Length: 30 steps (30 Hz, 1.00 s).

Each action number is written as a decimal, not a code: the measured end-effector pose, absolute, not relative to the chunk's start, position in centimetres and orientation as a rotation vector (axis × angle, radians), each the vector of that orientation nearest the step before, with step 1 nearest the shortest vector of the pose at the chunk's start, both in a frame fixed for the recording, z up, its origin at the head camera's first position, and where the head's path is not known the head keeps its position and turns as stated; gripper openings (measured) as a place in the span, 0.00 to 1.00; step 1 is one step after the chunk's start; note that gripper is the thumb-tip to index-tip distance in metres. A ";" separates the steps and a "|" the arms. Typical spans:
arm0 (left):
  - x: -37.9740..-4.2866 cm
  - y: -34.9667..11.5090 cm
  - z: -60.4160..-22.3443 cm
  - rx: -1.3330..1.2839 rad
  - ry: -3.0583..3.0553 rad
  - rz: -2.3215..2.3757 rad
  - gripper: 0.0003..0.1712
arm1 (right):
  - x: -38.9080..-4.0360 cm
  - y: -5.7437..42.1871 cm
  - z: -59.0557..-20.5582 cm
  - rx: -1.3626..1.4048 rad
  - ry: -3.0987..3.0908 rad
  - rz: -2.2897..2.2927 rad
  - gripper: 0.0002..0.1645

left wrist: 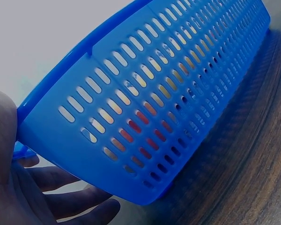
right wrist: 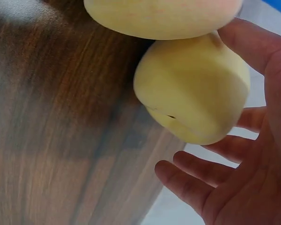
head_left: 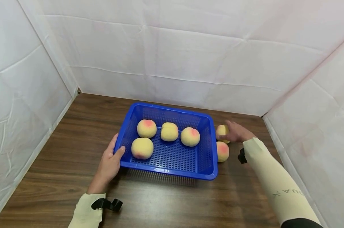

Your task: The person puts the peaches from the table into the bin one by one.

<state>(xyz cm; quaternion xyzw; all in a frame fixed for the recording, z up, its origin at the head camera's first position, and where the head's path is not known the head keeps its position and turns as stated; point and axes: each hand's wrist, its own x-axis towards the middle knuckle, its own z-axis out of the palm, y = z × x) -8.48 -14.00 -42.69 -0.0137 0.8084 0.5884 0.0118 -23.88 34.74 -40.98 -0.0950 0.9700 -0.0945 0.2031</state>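
A blue plastic basket [head_left: 174, 172] with slotted walls is in the middle of the head view, with several yellow peaches with pink patches in it, one a peach [head_left: 142, 148] at the near left. My left hand [head_left: 108, 163] grips the basket's left end, thumb over the rim and fingers outside below it. To the right of the basket, my right hand [head_left: 238, 132] reaches around a peach [right wrist: 192, 89], thumb at one side and loosely spread fingers at the other. Nearer to me, a second peach [head_left: 223, 151] lies against that one, beside the basket wall.
A dark brown wooden table [head_left: 60, 152] lies under everything. White cloth walls [head_left: 183, 57] stand behind it and at both sides, the right one close to my right arm. Black straps [head_left: 106, 204] are worn on both wrists.
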 end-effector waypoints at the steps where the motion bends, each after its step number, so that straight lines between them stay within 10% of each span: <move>1: -8.4 -14.0 -42.6 -0.043 2.522 1.833 0.34 | -23.9 34.8 -41.2 -0.267 2.708 -0.272 0.58; 30: -8.4 -13.9 -42.5 -0.034 2.537 1.818 0.34 | -24.7 35.5 -43.4 -0.336 2.750 -0.412 0.55</move>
